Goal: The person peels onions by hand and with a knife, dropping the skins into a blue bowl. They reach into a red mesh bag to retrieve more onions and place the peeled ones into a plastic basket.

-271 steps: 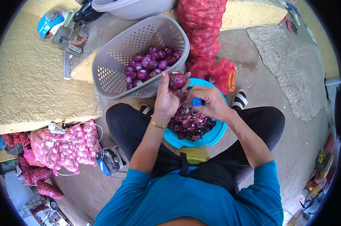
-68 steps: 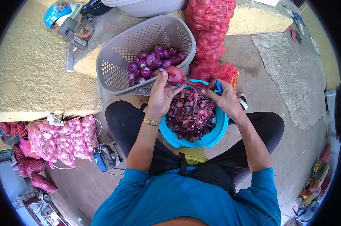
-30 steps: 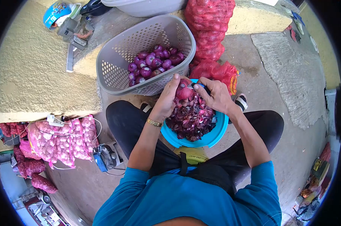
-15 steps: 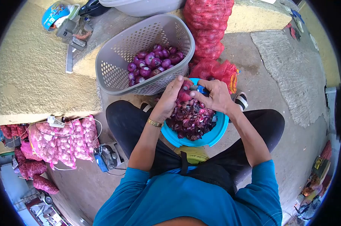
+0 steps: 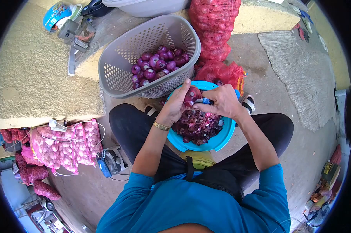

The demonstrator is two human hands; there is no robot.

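My left hand (image 5: 177, 104) is closed around a red onion (image 5: 192, 94), its root end facing up. In my right hand (image 5: 223, 101) is a small knife (image 5: 203, 101) with a blue and black handle, its blade against the onion. Both hands are above a turquoise basin (image 5: 226, 134) heaped with dark onion skins (image 5: 198, 126). Just beyond stands a grey perforated basket (image 5: 117, 83) holding several peeled purple onions (image 5: 160, 64).
A tall red mesh sack of onions (image 5: 214, 29) stands behind the basin, with an open red net bag (image 5: 222, 72) before it. Pink net bags of garlic (image 5: 66, 145) lie at left, near a weighing-scale-like device (image 5: 112, 161). A raised ledge (image 5: 39, 77) runs along the left.
The onion has turned in my left hand, so its end shows. My right hand has brought the knife lower, with its blade now across the onion's near side.
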